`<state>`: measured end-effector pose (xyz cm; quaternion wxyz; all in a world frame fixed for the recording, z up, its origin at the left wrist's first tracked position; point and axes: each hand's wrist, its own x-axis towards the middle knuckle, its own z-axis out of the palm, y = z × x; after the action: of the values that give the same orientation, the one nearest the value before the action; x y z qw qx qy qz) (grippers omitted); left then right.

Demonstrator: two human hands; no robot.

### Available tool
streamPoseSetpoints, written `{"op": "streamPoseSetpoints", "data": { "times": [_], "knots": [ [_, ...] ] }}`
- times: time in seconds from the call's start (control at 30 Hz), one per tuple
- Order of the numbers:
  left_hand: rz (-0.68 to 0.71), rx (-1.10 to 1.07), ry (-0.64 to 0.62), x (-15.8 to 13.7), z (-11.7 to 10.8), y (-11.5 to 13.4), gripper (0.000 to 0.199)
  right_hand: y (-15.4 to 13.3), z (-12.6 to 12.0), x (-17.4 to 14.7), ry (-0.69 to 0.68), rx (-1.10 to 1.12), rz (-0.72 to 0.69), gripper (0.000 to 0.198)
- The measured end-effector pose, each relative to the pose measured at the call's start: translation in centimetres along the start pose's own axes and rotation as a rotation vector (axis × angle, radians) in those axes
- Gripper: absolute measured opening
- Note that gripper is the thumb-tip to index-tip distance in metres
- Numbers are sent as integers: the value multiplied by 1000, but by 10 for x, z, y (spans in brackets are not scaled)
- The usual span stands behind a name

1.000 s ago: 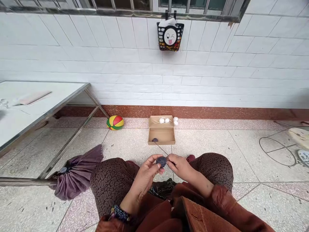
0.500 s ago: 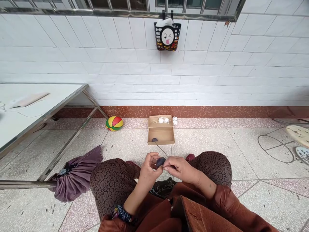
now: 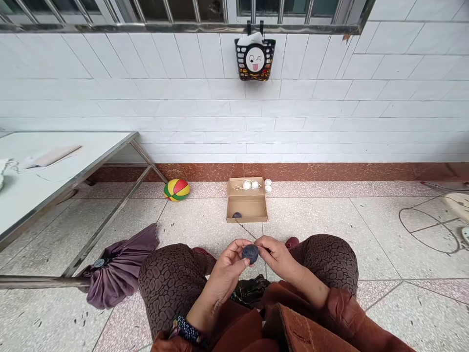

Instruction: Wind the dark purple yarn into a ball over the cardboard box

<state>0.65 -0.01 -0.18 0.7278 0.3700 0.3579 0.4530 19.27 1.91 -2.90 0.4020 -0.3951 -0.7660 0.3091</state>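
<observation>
Between my knees, my left hand [image 3: 230,266] grips a dark grey ball of yarn [image 3: 250,253] with the fingers and thumb around its left side. Close against the ball's right side, my right hand [image 3: 279,257] pinches the yarn strand [image 3: 246,229]. That strand runs down from a second dark yarn ball [image 3: 237,215], which lies in the front left part of an open cardboard box [image 3: 252,219] on the floor. In the box's lid sit white yarn balls [image 3: 250,185] with loose ends.
More white balls [image 3: 268,186] lie right of the lid. A colourful ball [image 3: 177,189] and a purple umbrella [image 3: 120,269] are near a metal-framed table [image 3: 91,166] at left. A black basket [image 3: 255,61] hangs on the tiled wall. A wire stand [image 3: 428,225] is at right.
The yarn ball has turned in my left hand and shows more of its face. My right hand has shifted slightly around its right side, and the view has tilted up a little.
</observation>
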Motion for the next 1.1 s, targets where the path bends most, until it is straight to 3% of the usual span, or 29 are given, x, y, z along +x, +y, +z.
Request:
{"op": "streamPoseSetpoints", "data": {
  "times": [0.23, 0.37, 0.53, 0.67, 0.77, 0.87, 1.0, 1.1],
  "knots": [
    [60, -12, 129, 3, 5, 3, 38, -8, -4, -6, -90, -78, -81, 20],
    [150, 203, 226, 5, 1, 2, 35, -26, -15, -2, -199, -85, -181, 19],
    [157, 378, 116, 2, -2, -3, 34, -30, -26, 19, -159, -117, -193, 22],
    [136, 258, -10, -2, -2, -2, 35, -12, -19, 24, -41, -93, -63, 21],
    [136, 126, 29, -4, -2, 0, 39, -2, -5, 12, -73, -93, 8, 21],
    [172, 76, 148, -2, -3, -1, 39, -3, 3, -3, -206, -138, -60, 24],
    [190, 225, 226, 2, -6, -3, 38, -24, -7, -7, -291, -134, -166, 24],
    [189, 360, 174, 0, -5, -4, 35, -35, -21, 6, -250, -131, -188, 24]
  ]
}}
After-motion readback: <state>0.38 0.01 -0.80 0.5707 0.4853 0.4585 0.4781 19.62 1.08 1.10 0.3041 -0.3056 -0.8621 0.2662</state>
